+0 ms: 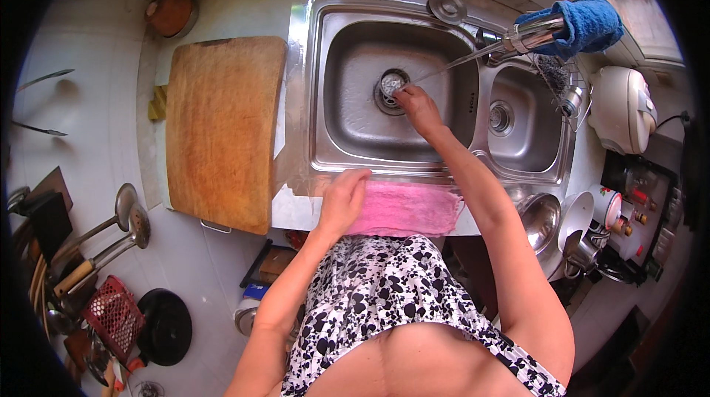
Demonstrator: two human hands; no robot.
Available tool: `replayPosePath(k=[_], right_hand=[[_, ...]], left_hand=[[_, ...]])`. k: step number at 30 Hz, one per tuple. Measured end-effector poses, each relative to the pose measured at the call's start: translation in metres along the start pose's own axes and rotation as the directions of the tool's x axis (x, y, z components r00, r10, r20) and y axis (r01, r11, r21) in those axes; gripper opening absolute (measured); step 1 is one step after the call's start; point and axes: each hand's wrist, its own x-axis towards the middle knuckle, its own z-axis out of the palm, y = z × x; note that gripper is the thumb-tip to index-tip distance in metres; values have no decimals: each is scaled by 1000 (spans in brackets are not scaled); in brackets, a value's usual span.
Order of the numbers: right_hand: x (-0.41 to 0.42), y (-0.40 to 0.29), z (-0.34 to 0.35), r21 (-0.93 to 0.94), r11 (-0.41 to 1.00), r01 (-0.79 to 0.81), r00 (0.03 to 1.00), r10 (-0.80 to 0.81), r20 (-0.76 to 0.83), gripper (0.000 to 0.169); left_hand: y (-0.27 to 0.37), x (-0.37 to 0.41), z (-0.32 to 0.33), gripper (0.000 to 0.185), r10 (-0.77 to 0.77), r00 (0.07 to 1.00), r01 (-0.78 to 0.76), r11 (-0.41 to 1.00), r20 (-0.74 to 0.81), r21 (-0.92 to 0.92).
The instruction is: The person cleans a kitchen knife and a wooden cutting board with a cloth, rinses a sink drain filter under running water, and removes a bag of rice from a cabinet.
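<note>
In the large basin of a stainless steel sink (355, 120), my right hand (417, 108) grips the rim of a small metal drain strainer (392, 83). The strainer is over the drain (391, 107) and partly hides it. A thin stream of water (463, 60) runs from the faucet (535, 34) towards the strainer and my fingers. My left hand (343, 197) rests at the counter's front edge, against the left end of a pink cloth (407, 208). Nothing shows in its grasp.
A wooden cutting board (224, 131) lies left of the sink. A blue cloth (591, 25) wraps the faucet. A round metal lid (447, 7) sits behind the large basin. To the right are a smaller basin (521, 144), a white rice cooker (624, 108) and a metal bowl (539, 222).
</note>
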Motion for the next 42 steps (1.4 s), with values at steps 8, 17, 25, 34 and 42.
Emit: replayPosePath(k=[8, 17, 25, 34, 42], right_hand=[[-4, -16, -12, -70, 986, 148, 983, -155, -102, 22], [-9, -41, -26, 103, 978, 184, 960, -156, -231, 23], [-17, -47, -46, 364, 930, 50, 917, 102, -386, 33], [-24, 24, -17, 705, 636, -314, 755, 617, -220, 35], [-13, 0, -57, 825, 531, -191, 754, 617, -223, 34]], left_hand=[[-29, 106, 16, 49, -255, 965, 257, 882, 59, -395], [-48, 196, 37, 49, -222, 781, 606, 42, 584, -794], [-48, 213, 58, 39, -118, 819, 556, -78, 561, -828], [3, 225, 62, 22, -440, 721, 596, 2, 535, -803], [6, 210, 34, 23, -352, 844, 533, 468, 405, -705]])
